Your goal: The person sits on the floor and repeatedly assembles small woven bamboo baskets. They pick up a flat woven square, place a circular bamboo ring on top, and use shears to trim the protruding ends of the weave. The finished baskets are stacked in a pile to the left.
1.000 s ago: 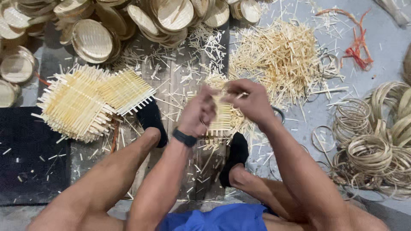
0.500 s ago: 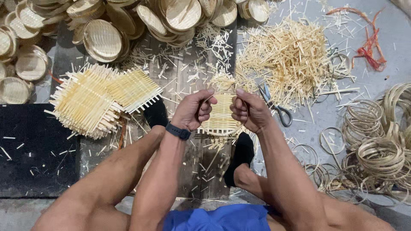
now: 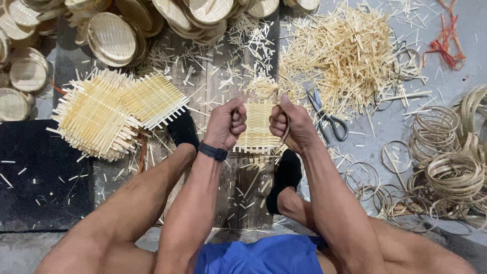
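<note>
Woven bamboo mat (image 3: pixel 257 128), small and square, held up between both fists above the plank floor. Left hand (image 3: pixel 225 123) curled tight on the mat's left edge, thumb up; right hand (image 3: pixel 290 126) clenched on the right edge, where a thin bamboo hoop (image 3: pixel 287 127) curves past the knuckles. Whether that hoop runs fully round the mat I cannot tell.

Mat lies directly between the two grips, face toward the camera, its splints running up-down and across; loose ends fringe out below the fists. Both hands equally near, each touching its own edge.

Beyond the right fist, just beside it: scissors (image 3: pixel 327 117) on the floor, then a heap of cut splints (image 3: pixel 350 50). Outward of the left fist: stack of finished mats (image 3: pixel 114 114). Farther right, well apart: coiled hoops (image 3: pixel 451 172). Black socks (image 3: pixel 286 177) below the grip.
</note>
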